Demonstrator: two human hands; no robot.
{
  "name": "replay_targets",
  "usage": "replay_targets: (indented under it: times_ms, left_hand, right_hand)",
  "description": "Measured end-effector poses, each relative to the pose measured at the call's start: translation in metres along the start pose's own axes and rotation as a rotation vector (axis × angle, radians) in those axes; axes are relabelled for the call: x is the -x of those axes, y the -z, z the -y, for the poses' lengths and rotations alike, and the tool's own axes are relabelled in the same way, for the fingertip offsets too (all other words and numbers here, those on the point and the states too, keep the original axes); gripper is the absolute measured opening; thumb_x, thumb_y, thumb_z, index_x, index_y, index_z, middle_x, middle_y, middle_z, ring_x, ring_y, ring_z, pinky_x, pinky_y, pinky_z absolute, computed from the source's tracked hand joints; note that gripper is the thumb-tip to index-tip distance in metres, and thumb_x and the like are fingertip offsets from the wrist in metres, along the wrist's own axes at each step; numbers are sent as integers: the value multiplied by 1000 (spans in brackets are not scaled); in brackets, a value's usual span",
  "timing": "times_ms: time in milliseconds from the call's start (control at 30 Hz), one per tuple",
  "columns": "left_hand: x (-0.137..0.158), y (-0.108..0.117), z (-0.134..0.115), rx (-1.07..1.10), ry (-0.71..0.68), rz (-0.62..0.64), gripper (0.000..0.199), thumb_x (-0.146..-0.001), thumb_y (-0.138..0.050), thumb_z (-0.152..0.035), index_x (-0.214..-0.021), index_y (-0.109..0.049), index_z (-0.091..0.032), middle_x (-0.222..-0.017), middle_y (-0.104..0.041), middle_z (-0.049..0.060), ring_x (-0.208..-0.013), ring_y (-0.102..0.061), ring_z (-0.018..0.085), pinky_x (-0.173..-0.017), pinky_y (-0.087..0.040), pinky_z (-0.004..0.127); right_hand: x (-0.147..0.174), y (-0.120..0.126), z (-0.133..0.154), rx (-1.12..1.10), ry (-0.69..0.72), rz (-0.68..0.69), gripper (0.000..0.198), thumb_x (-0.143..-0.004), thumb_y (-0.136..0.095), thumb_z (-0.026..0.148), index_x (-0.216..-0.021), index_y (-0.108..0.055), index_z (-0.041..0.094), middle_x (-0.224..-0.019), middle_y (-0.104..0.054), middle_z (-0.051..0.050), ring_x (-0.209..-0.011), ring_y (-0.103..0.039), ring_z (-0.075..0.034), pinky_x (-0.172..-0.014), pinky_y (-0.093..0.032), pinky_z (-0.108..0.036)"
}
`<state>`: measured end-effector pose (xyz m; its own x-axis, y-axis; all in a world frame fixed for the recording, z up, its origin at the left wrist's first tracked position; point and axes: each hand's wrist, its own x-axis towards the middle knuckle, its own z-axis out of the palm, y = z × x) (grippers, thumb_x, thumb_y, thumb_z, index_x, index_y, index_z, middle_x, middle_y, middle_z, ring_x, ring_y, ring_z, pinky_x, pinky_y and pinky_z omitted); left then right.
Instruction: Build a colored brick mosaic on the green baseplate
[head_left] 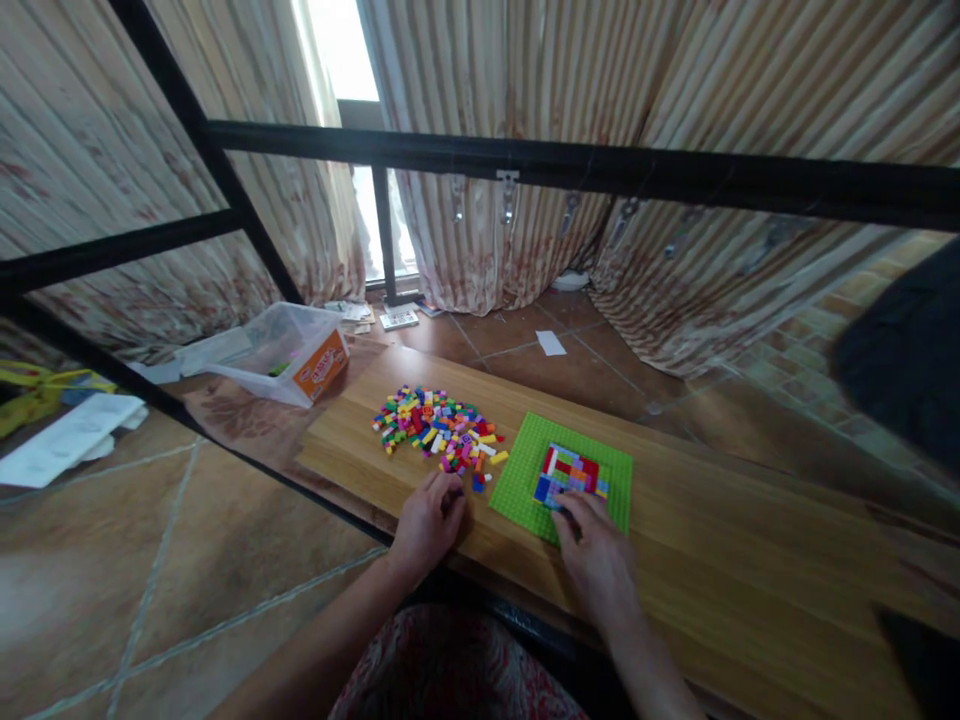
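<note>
Beyond and left of the left hand (426, 522), a clear plastic box (259, 387) holds some green contents (280, 368). The green baseplate (517, 478) under the right hand (598, 540) bears joined bricks (570, 468); loose bricks (429, 422) lie just ahead of the left. Both hands are half-curled; whether either grips anything, I cannot tell.

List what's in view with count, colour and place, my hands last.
Table: one, brown, centre to right
Bricks: many, mixed colours, heaped on table
Baseplate: one, green, beside bricks
Brick build: one, multicoloured, on baseplate
Tiles: many, brown, around table
Box: one, clear, left of table
White pieces: several, white, far left
Yellow items: unclear count, left edge
Curtains: several, striped beige, background
Papers: several, mostly white, below curtains
Sheet: one, white, behind table
Frame: black, across view
Dark shapes: two, right edge
Clothing: red-patterned, bottom edge
Left hand: one, bare, near bricks
Right hand: one, bare, at build
</note>
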<state>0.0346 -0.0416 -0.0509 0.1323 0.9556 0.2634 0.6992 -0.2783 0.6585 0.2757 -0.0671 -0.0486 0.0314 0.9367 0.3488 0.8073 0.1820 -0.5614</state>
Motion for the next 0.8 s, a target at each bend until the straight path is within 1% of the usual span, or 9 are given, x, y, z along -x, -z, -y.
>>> replay_targets:
  times_ms: [100, 233, 300, 400, 467, 533, 633, 700, 800]
  left_hand:
    - [-1, 0, 0, 7, 11, -3, 12, -82, -53, -15, -91, -57, -22, -86, -61, 3, -76, -60, 16, -66, -48, 27]
    - [-4, -3, 0, 22, 0, 6, 12, -84, -51, -14, -90, -58, -22, -90, -63, 4, -81, -61, 16, -70, -49, 28]
    - [-7, -6, 1, 25, -29, 16, 13, -87, -48, -15, -91, -59, -22, -91, -63, 4, -85, -61, 17, -74, -50, 28]
    - [-11, -10, 3, 18, -51, 17, 14, -90, -46, -17, -92, -60, -22, -92, -64, 5, -88, -62, 17, -78, -50, 29]
    - [-13, -12, 4, 8, -32, 2, 14, -90, -48, -17, -94, -61, -21, -94, -65, 6, -87, -63, 17, -77, -51, 30]
    - [-14, -11, 5, 6, -13, -7, 15, -88, -49, -16, -94, -61, -21, -96, -65, 6, -86, -63, 17, -76, -51, 30]
    - [-15, -8, 5, 27, -19, 6, 14, -87, -50, -16, -92, -62, -22, -95, -66, 6, -87, -63, 18, -77, -51, 30]
    - [-15, -6, 5, 42, -33, 14, 13, -87, -50, -16, -92, -62, -22, -94, -66, 6, -88, -63, 18, -78, -51, 31]
    - [-15, -5, 7, 45, -41, 7, 13, -87, -51, -19, -94, -61, -22, -93, -66, 5, -87, -63, 18, -77, -51, 32]
  right_hand:
    - [4, -4, -13, 55, 25, 4, 30, -93, -43, 31, -98, -71, 20, -110, -70, -11, -99, -65, -25, -89, -51, -42]
    - [12, 8, -32, 60, 34, 3, 30, -94, -44, 34, -93, -71, 22, -108, -71, -9, -96, -66, -24, -87, -52, -41]
    - [14, 16, -32, 58, 35, -5, 30, -94, -44, 36, -92, -71, 22, -105, -72, -9, -95, -67, -24, -87, -52, -41]
    - [9, 17, -14, 31, 34, -29, 29, -95, -45, 35, -96, -71, 22, -104, -72, -9, -96, -66, -23, -90, -51, -41]
    - [-5, 8, 6, -1, 53, -25, 28, -95, -44, 32, -97, -70, 22, -103, -72, -8, -95, -66, -22, -89, -51, -38]
    - [-24, -8, 27, -2, 100, 13, 28, -95, -42, 28, -99, -70, 22, -106, -70, -8, -99, -65, -22, -91, -50, -38]
    - [-54, -35, 49, 66, 115, 107, 29, -92, -45, 18, -111, -66, 19, -115, -65, -10, -103, -62, -23, -93, -48, -37]
    - [-69, -50, 56, 138, 84, 175, 31, -89, -45, 12, -112, -65, 18, -119, -62, -12, -105, -61, -24, -92, -48, -36]
    - [-76, -62, 57, 203, 41, 260, 30, -87, -45, 6, -105, -66, 18, -117, -62, -12, -105, -60, -23, -90, -47, -33]
